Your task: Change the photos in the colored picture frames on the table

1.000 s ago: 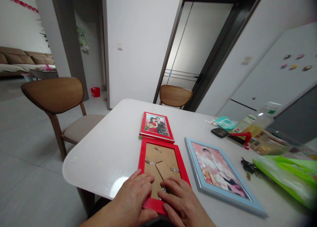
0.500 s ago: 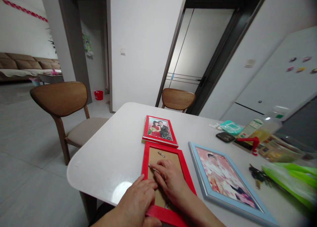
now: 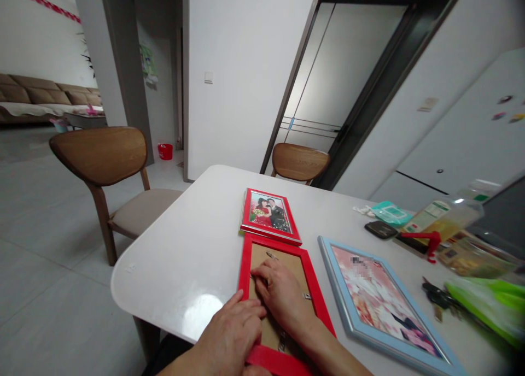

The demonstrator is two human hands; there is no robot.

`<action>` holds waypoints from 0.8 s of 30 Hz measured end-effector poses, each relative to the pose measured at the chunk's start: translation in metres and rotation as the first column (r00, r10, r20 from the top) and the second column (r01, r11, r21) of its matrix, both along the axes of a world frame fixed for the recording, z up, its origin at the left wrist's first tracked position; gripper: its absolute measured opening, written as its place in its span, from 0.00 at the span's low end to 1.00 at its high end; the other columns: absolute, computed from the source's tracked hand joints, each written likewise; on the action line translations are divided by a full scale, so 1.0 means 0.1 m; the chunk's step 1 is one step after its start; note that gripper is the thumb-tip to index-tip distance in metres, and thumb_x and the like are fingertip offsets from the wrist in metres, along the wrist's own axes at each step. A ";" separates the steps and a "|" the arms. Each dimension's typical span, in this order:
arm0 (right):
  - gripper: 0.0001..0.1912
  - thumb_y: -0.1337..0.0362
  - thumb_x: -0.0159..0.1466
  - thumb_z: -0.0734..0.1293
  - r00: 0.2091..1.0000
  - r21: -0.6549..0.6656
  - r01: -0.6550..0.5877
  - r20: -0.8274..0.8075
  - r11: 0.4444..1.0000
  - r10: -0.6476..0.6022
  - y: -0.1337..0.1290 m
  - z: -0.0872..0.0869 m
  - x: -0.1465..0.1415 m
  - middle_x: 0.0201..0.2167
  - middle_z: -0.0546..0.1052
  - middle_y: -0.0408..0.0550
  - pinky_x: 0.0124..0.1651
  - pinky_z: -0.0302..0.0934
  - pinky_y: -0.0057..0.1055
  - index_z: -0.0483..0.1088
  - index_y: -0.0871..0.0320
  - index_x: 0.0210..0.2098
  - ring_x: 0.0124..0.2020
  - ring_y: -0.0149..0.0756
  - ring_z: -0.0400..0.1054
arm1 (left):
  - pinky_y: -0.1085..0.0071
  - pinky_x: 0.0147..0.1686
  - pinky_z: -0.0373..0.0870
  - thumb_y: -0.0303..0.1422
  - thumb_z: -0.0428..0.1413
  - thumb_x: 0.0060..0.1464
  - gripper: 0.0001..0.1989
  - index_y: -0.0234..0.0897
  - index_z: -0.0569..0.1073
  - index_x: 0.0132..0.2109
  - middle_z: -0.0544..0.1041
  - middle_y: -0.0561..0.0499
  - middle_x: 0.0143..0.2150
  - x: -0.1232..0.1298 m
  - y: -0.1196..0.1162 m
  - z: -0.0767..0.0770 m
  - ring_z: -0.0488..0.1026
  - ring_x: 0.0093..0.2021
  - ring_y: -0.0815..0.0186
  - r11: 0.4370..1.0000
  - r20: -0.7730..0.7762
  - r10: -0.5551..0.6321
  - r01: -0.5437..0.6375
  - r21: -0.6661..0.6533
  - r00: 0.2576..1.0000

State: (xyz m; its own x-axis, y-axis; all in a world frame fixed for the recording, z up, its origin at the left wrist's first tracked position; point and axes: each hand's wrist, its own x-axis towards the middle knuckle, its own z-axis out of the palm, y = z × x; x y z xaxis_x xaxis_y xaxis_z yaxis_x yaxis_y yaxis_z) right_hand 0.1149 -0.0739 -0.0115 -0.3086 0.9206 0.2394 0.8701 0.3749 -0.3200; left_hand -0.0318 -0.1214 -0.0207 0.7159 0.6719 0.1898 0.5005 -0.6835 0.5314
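Note:
A red picture frame (image 3: 320, 305) lies back side up on the table, its brown backing board (image 3: 287, 257) showing. Small metal clips sit on the board: a top clip (image 3: 271, 255), a right clip (image 3: 307, 295) and a lower clip (image 3: 281, 341). My left hand (image 3: 234, 332) is closed around the frame's lower left side, thumb partly hidden at the bottom edge. My right hand (image 3: 281, 291) rests over the board with fingers pinched at its left inner edge, on a metal clip that they mostly cover.
Beyond it lies another red frame (image 3: 292, 223) with a couple's picture, face up. To the right are a light blue frame (image 3: 328, 266), keys (image 3: 438, 298), a green bag (image 3: 488, 305), a black wallet-like item (image 3: 380, 229), a wipes pack (image 3: 391, 213) and a bottle (image 3: 459, 215).
My right fingers have closed further over the clip at the left edge, which showed more before. The right clip has come into view. The whole view has shifted slightly.

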 end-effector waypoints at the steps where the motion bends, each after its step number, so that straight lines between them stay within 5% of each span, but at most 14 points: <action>1: 0.12 0.71 0.58 0.57 0.999 -0.001 -0.032 -0.003 0.999 0.032 -0.02 0.01 -0.01 0.27 0.70 0.46 0.37 0.56 0.28 0.71 0.58 0.28 0.32 0.32 0.62 | 0.61 0.56 0.46 0.42 0.61 0.39 0.18 0.34 0.67 0.33 0.68 0.43 0.49 0.00 0.01 0.00 0.61 0.52 0.59 1.000 -0.005 -0.009 0.009 -0.010 1.000; 7: 0.12 0.68 0.59 0.57 0.993 -0.024 -0.091 -0.076 0.996 0.089 -0.08 0.03 0.01 0.27 0.71 0.45 0.36 0.56 0.27 0.72 0.56 0.28 0.33 0.32 0.63 | 0.61 0.55 0.48 0.43 0.61 0.38 0.18 0.35 0.67 0.32 0.68 0.44 0.48 0.01 0.03 0.00 0.62 0.51 0.59 1.000 -0.001 0.007 -0.007 -0.021 1.000; 14: 0.10 0.64 0.56 0.59 0.966 -0.022 0.234 -0.106 0.972 -0.235 0.42 -0.03 0.31 0.24 0.74 0.48 0.30 0.53 0.26 0.69 0.59 0.24 0.27 0.33 0.65 | 0.58 0.55 0.49 0.43 0.60 0.40 0.20 0.33 0.67 0.36 0.68 0.42 0.48 0.01 -0.02 -0.03 0.63 0.50 0.57 0.999 0.077 0.022 -0.024 0.038 0.997; 24: 0.04 0.65 0.51 0.62 0.901 -0.028 0.352 -0.259 0.936 -0.347 0.63 -0.10 0.33 0.20 0.71 0.48 0.27 0.48 0.28 0.66 0.59 0.22 0.24 0.36 0.63 | 0.52 0.50 0.57 0.44 0.57 0.42 0.19 0.34 0.65 0.36 0.70 0.40 0.45 0.04 -0.01 -0.07 0.65 0.47 0.55 0.990 0.050 0.005 -0.012 0.142 0.999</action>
State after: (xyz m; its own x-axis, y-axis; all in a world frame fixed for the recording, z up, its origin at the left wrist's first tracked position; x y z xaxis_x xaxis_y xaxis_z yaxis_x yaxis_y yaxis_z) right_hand 0.1478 -0.0114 -0.0219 0.1062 0.9525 0.2856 0.8354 0.0703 -0.5451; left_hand -0.0275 -0.1229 -0.0279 0.6976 0.6415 0.3192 0.4823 -0.7498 0.4530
